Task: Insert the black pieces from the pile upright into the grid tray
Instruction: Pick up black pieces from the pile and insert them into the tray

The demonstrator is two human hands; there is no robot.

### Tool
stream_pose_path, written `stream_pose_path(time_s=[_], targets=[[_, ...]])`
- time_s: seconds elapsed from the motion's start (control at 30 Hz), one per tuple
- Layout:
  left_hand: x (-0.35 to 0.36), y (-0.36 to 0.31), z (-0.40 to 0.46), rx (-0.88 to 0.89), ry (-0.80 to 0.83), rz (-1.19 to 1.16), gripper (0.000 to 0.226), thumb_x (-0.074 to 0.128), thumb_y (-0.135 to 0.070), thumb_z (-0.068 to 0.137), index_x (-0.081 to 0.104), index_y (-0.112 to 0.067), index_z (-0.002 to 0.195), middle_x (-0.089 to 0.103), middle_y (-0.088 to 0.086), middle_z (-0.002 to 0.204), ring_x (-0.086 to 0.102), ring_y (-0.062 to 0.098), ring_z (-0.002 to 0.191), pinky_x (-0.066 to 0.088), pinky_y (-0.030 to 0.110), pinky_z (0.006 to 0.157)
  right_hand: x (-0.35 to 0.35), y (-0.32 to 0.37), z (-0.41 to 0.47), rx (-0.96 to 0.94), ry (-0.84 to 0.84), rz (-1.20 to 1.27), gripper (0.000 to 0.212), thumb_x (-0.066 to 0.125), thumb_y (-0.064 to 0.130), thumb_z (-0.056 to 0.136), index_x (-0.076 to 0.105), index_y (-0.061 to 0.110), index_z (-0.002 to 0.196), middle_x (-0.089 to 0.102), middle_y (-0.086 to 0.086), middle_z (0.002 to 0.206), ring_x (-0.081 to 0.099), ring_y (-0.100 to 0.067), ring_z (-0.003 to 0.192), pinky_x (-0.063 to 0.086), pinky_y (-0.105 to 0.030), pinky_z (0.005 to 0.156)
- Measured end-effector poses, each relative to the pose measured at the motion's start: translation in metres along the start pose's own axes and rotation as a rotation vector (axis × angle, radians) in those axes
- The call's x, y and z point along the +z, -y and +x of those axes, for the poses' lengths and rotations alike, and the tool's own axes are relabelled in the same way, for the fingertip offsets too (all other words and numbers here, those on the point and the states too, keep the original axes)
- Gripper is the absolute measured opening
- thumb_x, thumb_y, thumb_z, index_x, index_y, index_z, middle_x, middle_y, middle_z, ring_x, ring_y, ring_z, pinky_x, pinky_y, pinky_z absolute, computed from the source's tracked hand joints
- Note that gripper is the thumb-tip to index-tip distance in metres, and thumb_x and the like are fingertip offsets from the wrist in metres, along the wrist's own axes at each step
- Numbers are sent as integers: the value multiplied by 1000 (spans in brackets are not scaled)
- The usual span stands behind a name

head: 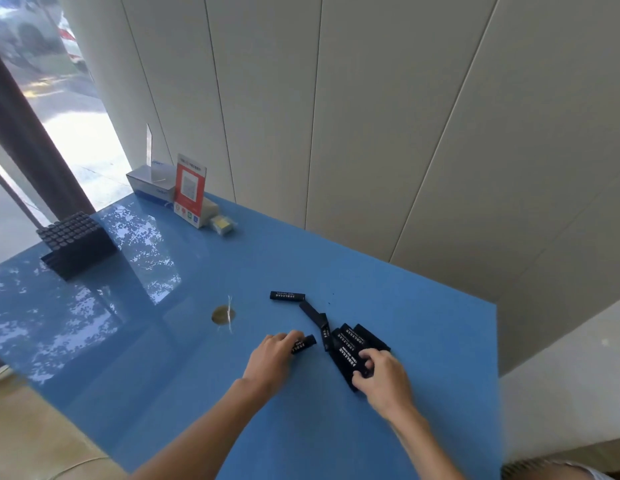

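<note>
A pile of black pieces (350, 341) with white lettering lies flat on the blue table (184, 362), right of centre. One piece (287, 295) lies apart at the pile's far side. My left hand (274, 358) grips a single black piece (305, 344) at the pile's left. My right hand (383, 377) curls its fingers round a piece (348, 363) at the pile's near edge. The black grid tray (76, 242), filled with upright black pieces, stands at the table's far left, well away from both hands.
A white and blue box (152, 185), a red and white sign stand (190, 192) and a small yellow packet (222, 224) sit at the table's back edge. A round cable hole (222, 315) lies left of the pile. A wall borders the table's right side.
</note>
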State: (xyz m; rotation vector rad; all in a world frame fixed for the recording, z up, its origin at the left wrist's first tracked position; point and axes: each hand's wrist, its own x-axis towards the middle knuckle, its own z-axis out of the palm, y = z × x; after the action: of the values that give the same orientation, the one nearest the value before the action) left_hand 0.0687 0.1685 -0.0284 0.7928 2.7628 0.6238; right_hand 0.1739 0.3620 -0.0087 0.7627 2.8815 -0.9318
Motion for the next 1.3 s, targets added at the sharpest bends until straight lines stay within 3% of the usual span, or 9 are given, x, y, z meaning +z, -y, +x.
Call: stream_pose_path(time_s=[0.27, 0.43, 0.6, 0.87, 1.13, 1.3], targets=[[-9, -7, -33, -7, -13, -133, 51, 50, -10, 91, 34, -33, 134, 54, 3, 114, 53, 25, 98, 47, 38, 80, -13, 1, -11, -98, -47, 156, 16, 64, 18, 83, 68, 26, 96, 59, 5, 92, 57, -10, 82, 45, -20, 70], [-22, 1, -51, -23, -60, -208, 56, 53, -13, 91, 31, -37, 137, 51, 2, 107, 51, 23, 91, 46, 35, 80, -15, 28, -20, -175, -60, 390, 18, 65, 10, 85, 68, 24, 95, 66, 11, 89, 60, 0, 82, 41, -2, 67], [-32, 17, -72, -47, -111, -314, 60, 57, -14, 89, 31, -44, 135, 48, -3, 101, 52, 19, 86, 49, 36, 82, -4, 63, -29, -230, -49, 485, 21, 68, 13, 84, 61, 27, 99, 65, 10, 91, 60, -4, 89, 45, -7, 70], [-76, 64, -97, -66, -269, -447, 65, 63, -11, 85, 34, -44, 133, 45, -12, 91, 54, 11, 80, 50, 30, 78, 19, 149, -45, -313, -112, 549, 17, 70, 16, 83, 58, 25, 91, 66, 8, 85, 60, 4, 81, 45, -9, 67], [-141, 148, -145, -65, -353, -506, 70, 68, -11, 82, 33, -62, 114, 49, -7, 91, 60, 11, 72, 52, 29, 69, 80, 257, -84, -394, -211, 593, 22, 67, 15, 85, 67, 26, 104, 66, 16, 95, 60, 8, 88, 46, -6, 70], [-179, 198, -176, -53, -357, -530, 61, 69, -9, 82, 41, -50, 117, 58, -6, 89, 59, 10, 66, 51, 28, 62, 130, 317, -104, -403, -216, 628, 25, 64, 11, 86, 68, 26, 106, 66, 14, 95, 59, 9, 88, 43, -4, 73]])
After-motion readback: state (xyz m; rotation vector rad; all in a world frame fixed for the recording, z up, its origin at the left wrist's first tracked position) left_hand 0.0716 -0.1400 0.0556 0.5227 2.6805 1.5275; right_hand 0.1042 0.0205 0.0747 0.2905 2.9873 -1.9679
